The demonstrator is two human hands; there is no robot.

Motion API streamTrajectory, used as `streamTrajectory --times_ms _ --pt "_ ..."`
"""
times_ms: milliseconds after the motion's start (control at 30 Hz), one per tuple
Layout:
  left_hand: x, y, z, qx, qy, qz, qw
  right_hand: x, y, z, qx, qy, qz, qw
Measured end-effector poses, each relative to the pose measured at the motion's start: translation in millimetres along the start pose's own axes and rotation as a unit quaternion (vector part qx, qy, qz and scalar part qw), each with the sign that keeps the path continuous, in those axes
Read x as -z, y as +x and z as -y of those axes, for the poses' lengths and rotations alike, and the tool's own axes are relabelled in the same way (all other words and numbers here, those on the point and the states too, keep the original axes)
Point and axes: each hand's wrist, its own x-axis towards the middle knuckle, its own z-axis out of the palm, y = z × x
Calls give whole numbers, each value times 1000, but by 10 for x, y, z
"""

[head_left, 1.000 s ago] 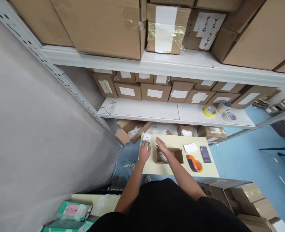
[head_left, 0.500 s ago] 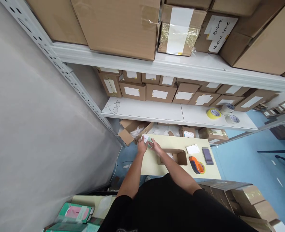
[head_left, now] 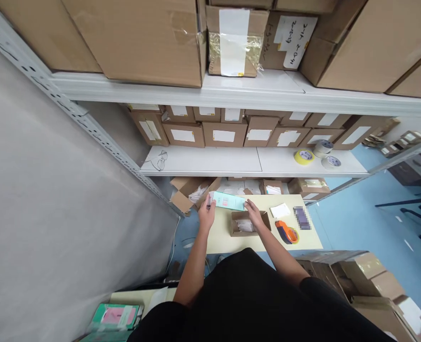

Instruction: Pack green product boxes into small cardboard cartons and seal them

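Head camera view: the left hand [head_left: 206, 214] is curling its fingers around the left end of a slim mint-green carton [head_left: 229, 200], and the right hand [head_left: 253, 213] is pinching the right end between thumb and fingers, both grips parting only by about the carton's edge. The carton is spanning the gap between the two sets of fingertips; its contents are not showing. Just nearer the body than the right fingers, a small topless cardboard box [head_left: 234, 226] is sitting on the cream table [head_left: 219, 242], holding white wrapped items [head_left: 245, 225], with the right hand covering part of it. Left of and beyond the left fingers, a larger flapped cardboard box [head_left: 181, 202] is containing white pieces [head_left: 197, 194], too small to identify. Right of the right fingers, white cards [head_left: 280, 210] and an orange tape dispenser [head_left: 284, 231] are lying.
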Motion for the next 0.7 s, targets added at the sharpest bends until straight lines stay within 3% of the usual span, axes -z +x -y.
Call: streamTrajectory --times_ms 133,267,433,533,700 --pt "-378 -332 -74 39 -22 89 995 438 -256 30 58 -9 -36 998" --pt "-737 -665 -21 19 26 171 985 895 -417 -93 56 -36 -78 995" --pt "-890 -773 106 -20 148 230 962 1159 -450 -313 36 -68 -92 993" --pt "-913 -768 164 -34 206 226 951 1161 -371 -372 43 -103 -87 990" --pt "-912 -846 218 -51 248 152 955 1200 -248 -355 40 -161 -126 978"
